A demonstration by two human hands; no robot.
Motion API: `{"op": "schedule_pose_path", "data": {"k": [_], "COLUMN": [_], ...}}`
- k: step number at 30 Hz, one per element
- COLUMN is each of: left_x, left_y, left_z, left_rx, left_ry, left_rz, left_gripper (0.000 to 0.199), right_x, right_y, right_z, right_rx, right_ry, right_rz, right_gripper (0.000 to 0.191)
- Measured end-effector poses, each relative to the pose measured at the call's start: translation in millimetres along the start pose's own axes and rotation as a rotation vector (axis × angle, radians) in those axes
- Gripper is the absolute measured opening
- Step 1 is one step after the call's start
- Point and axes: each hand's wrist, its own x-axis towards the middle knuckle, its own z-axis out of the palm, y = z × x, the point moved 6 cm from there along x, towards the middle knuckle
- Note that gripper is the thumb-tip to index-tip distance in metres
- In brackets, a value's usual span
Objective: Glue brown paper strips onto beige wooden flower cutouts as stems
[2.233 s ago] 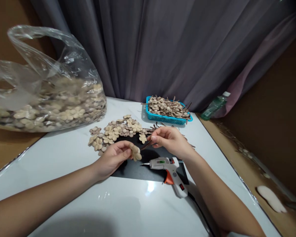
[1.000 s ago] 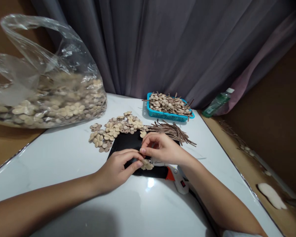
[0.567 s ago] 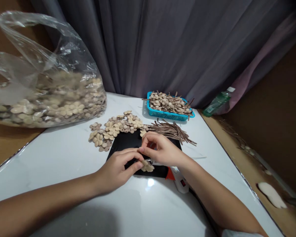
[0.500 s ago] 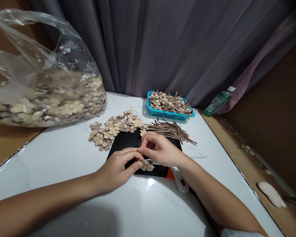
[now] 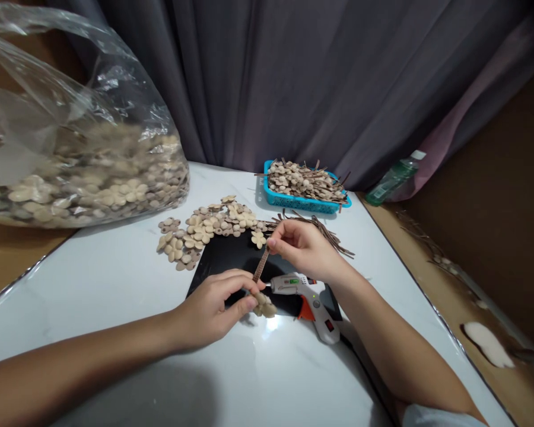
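Note:
My left hand (image 5: 218, 305) pinches a beige flower piece (image 5: 264, 305) near the front edge of a black mat (image 5: 225, 255). A brown strip (image 5: 261, 265) rises from between its fingers, and my right hand (image 5: 300, 246) grips the strip's upper end between thumb and forefinger. Just right of the flower piece lies a white glue gun (image 5: 296, 284) with an orange trigger, its nozzle close to my left fingertips. Where the strip meets the flower piece is hidden by my left fingers.
Loose flower pieces (image 5: 196, 228) and brown strips (image 5: 333, 237) lie behind the mat. Farther back stands a filled blue basket (image 5: 302, 205). A large plastic bag of flower pieces (image 5: 93, 184) is at left, a green bottle (image 5: 391, 181) at right.
My right hand has moved up and right, away from my left hand, and the brown strip now shows between them. The glue gun is more exposed. The flower piece sits slightly lower.

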Motion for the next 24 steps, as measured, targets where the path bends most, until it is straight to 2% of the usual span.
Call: {"op": "schedule_pose_path", "data": {"k": [6,14,17,21,24], "left_x": [0,-1,-1,-2,-3], "left_y": [5,11,11,1,-5], "left_z": [2.9,3.1,3.0,1.8,0.1], "left_rx": [-0.049,-0.02,-0.021,0.006,0.025], "left_ry": [-0.081,-0.134,-0.143,-0.11,-0.053], "left_rz": [0.061,0.128,0.104,0.002,-0.06], "left_gripper": [0.011,0.011,0.012,0.013,0.014], "right_x": [1,0,-2,-8,-13], "right_y": [-6,-6,-7,-17,-26], "right_z": [-5,-9,-8,-4,6], "right_rx": [0.127,0.077,0.016,-0.119,-0.091], "right_ry": [0.066,0.111,0.119,0.131,0.063], "right_rz": [0.008,-0.014,-0.03,-0.085,-0.124], "right_gripper": [0.018,0.019,0.019,0.017,0.013]}}
